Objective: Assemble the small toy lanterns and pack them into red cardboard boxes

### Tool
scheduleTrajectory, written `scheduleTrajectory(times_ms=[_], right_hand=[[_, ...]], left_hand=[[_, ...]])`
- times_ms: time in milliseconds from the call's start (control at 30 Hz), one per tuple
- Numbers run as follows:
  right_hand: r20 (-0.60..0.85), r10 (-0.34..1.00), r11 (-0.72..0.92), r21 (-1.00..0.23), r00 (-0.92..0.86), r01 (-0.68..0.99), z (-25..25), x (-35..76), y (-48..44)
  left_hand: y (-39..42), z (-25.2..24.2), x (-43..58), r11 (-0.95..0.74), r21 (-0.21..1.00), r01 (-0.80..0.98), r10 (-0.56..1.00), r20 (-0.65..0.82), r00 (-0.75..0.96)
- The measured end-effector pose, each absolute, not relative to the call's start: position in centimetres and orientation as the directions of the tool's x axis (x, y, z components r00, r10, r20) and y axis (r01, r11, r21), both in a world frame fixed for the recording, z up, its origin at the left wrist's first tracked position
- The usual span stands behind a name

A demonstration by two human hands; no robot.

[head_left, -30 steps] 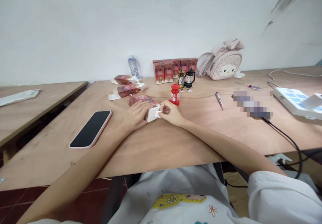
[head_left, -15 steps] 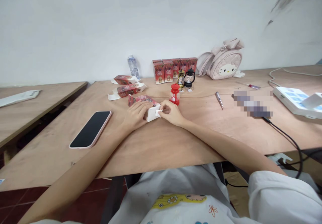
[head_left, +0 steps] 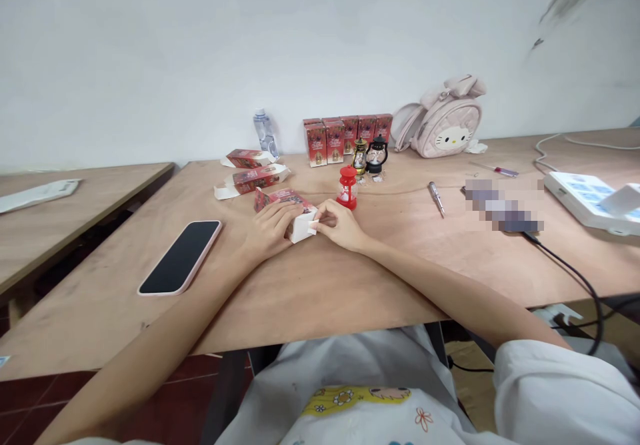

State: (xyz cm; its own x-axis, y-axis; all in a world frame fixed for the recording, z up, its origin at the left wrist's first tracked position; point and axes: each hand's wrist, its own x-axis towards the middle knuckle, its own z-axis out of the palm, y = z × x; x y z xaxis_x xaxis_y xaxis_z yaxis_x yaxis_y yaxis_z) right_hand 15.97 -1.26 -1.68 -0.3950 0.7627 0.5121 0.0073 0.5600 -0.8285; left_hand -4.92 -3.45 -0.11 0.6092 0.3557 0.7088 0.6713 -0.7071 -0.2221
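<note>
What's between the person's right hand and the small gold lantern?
In the head view, a small red-and-clear lantern stands between the right hand and the small gold lantern.

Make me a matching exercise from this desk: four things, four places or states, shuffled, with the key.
1. left hand
2. right hand
3. red lantern
4. pink-edged phone

A. stands upright, just beyond the right hand
B. lies flat, to the left of the left hand
C. pinches a small white piece at the box's end
D. lies over the red printed box

Pairs: 1-D, 2-C, 3-A, 4-B
</note>
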Motion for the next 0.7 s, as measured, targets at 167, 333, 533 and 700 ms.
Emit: scheduleTrajectory(times_ms=[167, 333, 533, 700], right_hand=[[0.453, 0.803, 0.481, -0.876, -0.387, -0.029, -1.4, 15.9, -1.4], [0.421, 0.818, 0.46, -0.888, -0.392, 0.007, -1.3, 16.3, -1.2], [0.41, 0.705, 0.368, -0.909, -0.579, -0.196, -1.3, 16.6, -1.2], [0.237, 0.7, 0.046, -0.956, -0.673, -0.288, -1.0, 16.3, -1.5]], left_hand=[[-3.7, 0.0, -4.8, -0.712, -0.174, 0.68, 0.372, 0.728, 0.576], [-3.9, 0.0, -4.9, -0.746, -0.196, 0.636, 0.317, 0.736, 0.599], [-3.7, -1.2, -5.1, -0.771, -0.124, 0.625, 0.331, 0.76, 0.559], [-3.3, -1.7, -5.1, -0.804, -0.093, 0.588, 0.298, 0.792, 0.533]])
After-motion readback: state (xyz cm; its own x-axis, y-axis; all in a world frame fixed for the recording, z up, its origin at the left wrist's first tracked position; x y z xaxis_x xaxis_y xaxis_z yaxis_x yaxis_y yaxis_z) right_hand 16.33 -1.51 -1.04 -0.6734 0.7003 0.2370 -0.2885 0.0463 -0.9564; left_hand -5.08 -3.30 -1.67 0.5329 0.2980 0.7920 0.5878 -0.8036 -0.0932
